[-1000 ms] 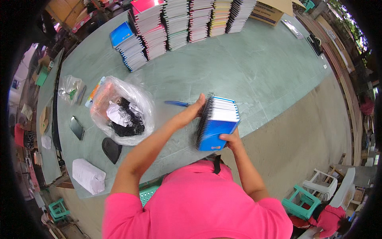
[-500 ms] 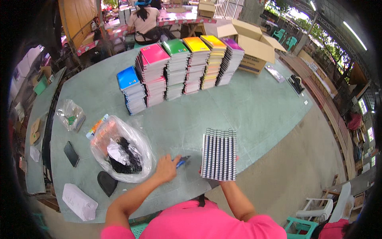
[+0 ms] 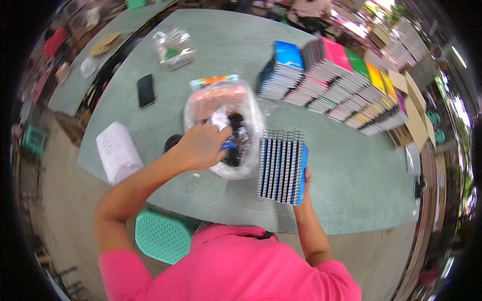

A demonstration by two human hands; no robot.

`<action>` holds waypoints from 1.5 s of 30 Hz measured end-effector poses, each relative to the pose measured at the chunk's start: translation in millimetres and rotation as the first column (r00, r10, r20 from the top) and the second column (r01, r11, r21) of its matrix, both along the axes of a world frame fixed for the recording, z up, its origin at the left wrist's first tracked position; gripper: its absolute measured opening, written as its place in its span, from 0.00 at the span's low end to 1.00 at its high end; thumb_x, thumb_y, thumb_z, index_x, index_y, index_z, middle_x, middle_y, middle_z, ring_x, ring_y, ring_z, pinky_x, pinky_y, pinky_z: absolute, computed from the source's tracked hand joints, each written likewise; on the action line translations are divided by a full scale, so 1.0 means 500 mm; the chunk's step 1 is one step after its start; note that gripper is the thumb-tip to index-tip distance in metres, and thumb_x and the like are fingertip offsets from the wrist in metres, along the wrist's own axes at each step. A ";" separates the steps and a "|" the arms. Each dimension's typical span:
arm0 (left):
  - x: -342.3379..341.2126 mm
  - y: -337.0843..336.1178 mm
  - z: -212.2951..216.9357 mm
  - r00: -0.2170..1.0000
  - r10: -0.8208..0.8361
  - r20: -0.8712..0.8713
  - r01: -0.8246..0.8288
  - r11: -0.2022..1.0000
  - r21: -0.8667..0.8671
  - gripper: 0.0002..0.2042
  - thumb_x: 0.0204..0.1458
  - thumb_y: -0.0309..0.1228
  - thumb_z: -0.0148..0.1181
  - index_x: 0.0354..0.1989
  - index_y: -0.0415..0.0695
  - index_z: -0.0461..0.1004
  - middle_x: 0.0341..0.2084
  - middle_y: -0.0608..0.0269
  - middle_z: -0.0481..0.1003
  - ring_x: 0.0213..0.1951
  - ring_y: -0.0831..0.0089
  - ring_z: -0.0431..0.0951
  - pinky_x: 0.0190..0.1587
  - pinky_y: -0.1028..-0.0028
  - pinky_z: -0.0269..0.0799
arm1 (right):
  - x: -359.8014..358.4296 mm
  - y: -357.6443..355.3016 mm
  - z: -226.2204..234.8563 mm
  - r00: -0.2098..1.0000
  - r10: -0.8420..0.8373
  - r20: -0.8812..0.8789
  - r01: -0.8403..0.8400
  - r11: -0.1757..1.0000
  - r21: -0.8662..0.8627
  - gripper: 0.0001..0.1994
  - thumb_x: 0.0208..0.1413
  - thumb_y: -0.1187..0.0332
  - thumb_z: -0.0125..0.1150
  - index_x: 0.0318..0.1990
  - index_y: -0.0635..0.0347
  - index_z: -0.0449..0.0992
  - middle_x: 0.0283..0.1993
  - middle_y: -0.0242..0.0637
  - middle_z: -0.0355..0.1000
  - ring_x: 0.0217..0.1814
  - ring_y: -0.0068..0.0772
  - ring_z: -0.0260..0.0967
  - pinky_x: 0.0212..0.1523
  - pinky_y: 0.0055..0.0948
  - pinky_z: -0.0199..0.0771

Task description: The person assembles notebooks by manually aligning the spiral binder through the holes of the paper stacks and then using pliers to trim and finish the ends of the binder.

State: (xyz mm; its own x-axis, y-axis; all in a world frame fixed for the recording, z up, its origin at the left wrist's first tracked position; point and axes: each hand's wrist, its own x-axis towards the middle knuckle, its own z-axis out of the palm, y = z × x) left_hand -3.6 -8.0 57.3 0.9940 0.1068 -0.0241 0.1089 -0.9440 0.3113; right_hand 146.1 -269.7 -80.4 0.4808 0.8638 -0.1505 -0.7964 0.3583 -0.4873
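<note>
My right hand (image 3: pixel 305 183) grips the right side of a bundle of blue spiral notebooks (image 3: pixel 279 170), which stands on edge on the grey-green table (image 3: pixel 351 190) with the wire spines up. My left hand (image 3: pixel 200 146) is closed on a small blue pen (image 3: pixel 229 144) and hovers over a clear plastic bag (image 3: pixel 246 113) that holds dark and white items. The bag lies just left of the bundle. My pink sleeves fill the lower part of the view.
Stacks of spiral notebooks (image 3: pixel 331 80) with blue, pink, green, yellow and purple covers line the far right of the table. A black phone (image 3: pixel 145 90), a white wrapped packet (image 3: pixel 118 152), another clear bag (image 3: pixel 174 46), cardboard boxes (image 3: pixel 414 108) and a green stool (image 3: pixel 163 236) lie around.
My left hand picked the blue pen up off the table and carried it over the plastic bag. The notebook bundle stays upright in my right hand. The view has swung to the left.
</note>
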 end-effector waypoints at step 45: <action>-0.005 0.078 -0.059 0.973 -0.099 0.207 0.021 0.938 0.346 0.13 0.36 0.31 0.58 0.33 0.45 0.70 0.32 0.58 0.69 0.38 0.64 0.68 0.39 0.65 0.60 | -0.018 0.109 0.022 0.981 0.195 0.003 -0.194 0.977 -0.091 0.37 0.39 0.45 0.60 0.54 0.62 0.63 0.50 0.44 0.67 0.50 0.42 0.67 0.52 0.43 0.66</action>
State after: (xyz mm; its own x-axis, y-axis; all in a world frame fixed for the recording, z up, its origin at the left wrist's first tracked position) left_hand -6.2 31.0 27.8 0.9752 0.0101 0.2210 0.0147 -0.9997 -0.0189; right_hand 137.3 -215.4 -69.5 0.3073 0.9242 -0.2266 -0.8403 0.1518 -0.5204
